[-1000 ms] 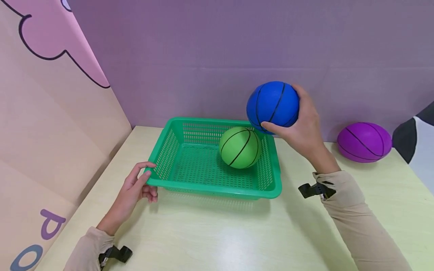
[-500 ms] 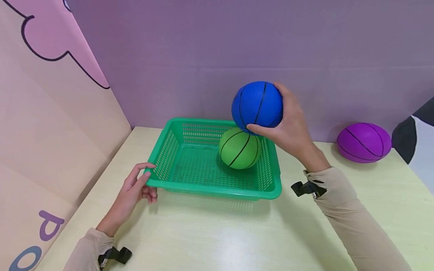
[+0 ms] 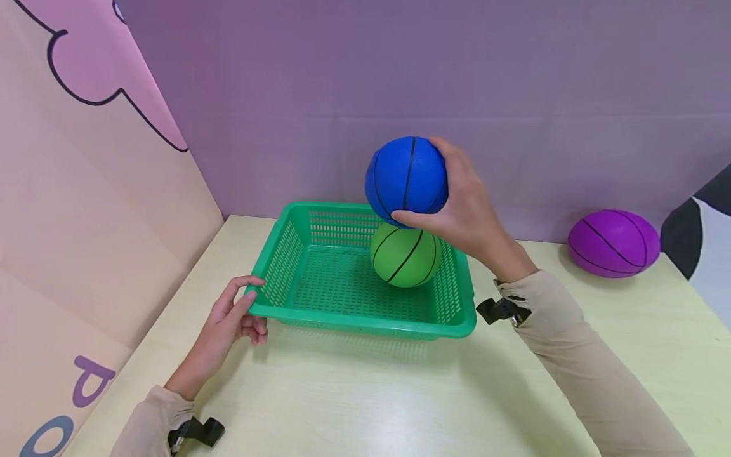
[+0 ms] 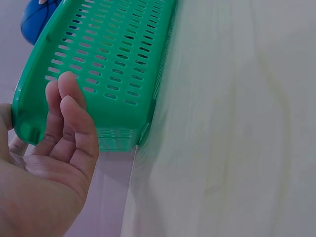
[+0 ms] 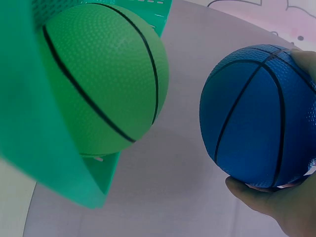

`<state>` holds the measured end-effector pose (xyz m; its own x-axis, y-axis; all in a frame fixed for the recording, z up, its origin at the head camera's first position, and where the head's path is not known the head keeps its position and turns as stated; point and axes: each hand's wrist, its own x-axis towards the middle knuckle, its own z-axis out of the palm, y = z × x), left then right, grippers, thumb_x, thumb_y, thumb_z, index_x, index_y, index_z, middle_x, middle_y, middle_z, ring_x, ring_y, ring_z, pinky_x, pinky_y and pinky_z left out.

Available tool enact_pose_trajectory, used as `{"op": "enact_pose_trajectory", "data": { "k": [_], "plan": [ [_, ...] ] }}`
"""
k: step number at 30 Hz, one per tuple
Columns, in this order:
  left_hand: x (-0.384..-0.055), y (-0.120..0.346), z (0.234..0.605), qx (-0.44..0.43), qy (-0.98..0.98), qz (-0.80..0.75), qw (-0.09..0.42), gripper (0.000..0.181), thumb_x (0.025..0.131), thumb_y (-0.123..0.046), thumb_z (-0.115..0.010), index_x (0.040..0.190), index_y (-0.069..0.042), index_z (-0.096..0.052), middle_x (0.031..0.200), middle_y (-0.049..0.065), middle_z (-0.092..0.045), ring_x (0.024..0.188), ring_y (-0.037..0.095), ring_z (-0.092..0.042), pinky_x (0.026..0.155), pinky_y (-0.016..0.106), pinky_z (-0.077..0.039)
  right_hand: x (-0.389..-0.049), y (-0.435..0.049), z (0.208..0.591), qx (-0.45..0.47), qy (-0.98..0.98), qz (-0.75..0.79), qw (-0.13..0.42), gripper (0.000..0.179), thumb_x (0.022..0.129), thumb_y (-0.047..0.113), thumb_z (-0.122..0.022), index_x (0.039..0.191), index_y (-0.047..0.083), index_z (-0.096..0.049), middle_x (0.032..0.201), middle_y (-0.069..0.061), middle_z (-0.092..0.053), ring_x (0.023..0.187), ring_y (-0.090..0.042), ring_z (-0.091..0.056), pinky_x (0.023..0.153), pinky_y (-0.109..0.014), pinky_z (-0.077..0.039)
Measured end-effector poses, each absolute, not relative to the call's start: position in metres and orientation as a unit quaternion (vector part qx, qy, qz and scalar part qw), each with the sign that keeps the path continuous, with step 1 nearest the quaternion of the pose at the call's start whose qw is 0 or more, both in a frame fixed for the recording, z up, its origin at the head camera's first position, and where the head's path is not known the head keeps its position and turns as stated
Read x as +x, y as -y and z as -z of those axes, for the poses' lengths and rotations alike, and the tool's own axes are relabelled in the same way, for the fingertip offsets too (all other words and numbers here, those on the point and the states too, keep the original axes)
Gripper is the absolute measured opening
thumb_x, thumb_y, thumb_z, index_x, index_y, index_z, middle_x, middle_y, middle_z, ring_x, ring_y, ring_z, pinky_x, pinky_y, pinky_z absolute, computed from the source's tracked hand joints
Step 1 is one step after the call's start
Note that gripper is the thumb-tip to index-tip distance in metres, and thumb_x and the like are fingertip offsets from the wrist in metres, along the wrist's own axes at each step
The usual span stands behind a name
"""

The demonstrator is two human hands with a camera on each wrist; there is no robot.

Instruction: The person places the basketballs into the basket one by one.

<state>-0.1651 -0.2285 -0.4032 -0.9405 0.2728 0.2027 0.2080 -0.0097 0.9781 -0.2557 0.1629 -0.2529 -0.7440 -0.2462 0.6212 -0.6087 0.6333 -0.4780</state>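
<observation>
In the head view, the blue ball [image 3: 407, 181] is raised in the right hand [image 3: 471, 212], thumb and fingers around it. At its six o'clock, apart, the green ball [image 3: 405, 259] sits inside the green basket [image 3: 354, 320]; the left hand [image 3: 219, 324] pinches the basket's eight o'clock corner. The purple ball [image 3: 613, 244] rests on the surface [image 3: 365, 393] at the green ball's three o'clock.

The head camera looks forward and down over the table [image 3: 354, 393], far enough back to frame the left hand [image 3: 219, 324] and right hand [image 3: 465, 206]. The left wrist camera, close and rolled sideways, faces the outside of the green plastic basket [image 3: 365, 321]; the right one, also near, faces the purple backdrop [image 3: 342, 63] past the lime-green basketball [image 3: 405, 257]. All three share the basket and blue basketball [image 3: 407, 178].
</observation>
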Motion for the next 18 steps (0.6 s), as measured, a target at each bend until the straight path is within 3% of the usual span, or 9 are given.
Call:
{"op": "enact_pose_trajectory", "data": {
  "k": [12, 18],
  "plan": [
    [-0.165, 0.228, 0.401, 0.169, -0.704, -0.689, 0.019, 0.035, 0.110, -0.025, -0.037, 0.137, -0.002, -0.035, 0.068, 0.013, -0.061, 0.055, 0.032, -0.063, 0.051, 0.035, -0.053, -0.263, -0.138, 0.247, 0.271, 0.883, -0.308, 0.229, 0.103, 0.072, 0.052, -0.085, 0.153, 0.026, -0.027, 0.151, -0.007, -0.036, 0.131, -0.034, -0.046, 0.098, -0.059, -0.047],
    [-0.165, 0.227, 0.402, 0.176, -0.702, -0.690, 0.020, 0.035, 0.110, -0.025, -0.036, 0.137, -0.002, -0.035, 0.069, 0.015, -0.060, 0.055, 0.032, -0.063, 0.051, 0.035, -0.053, -0.265, -0.120, 0.243, 0.303, 0.891, -0.265, 0.209, 0.100, 0.072, 0.053, -0.083, 0.152, 0.028, -0.030, 0.151, -0.008, -0.034, 0.135, -0.034, -0.039, 0.099, -0.060, -0.046]
  ]
}}
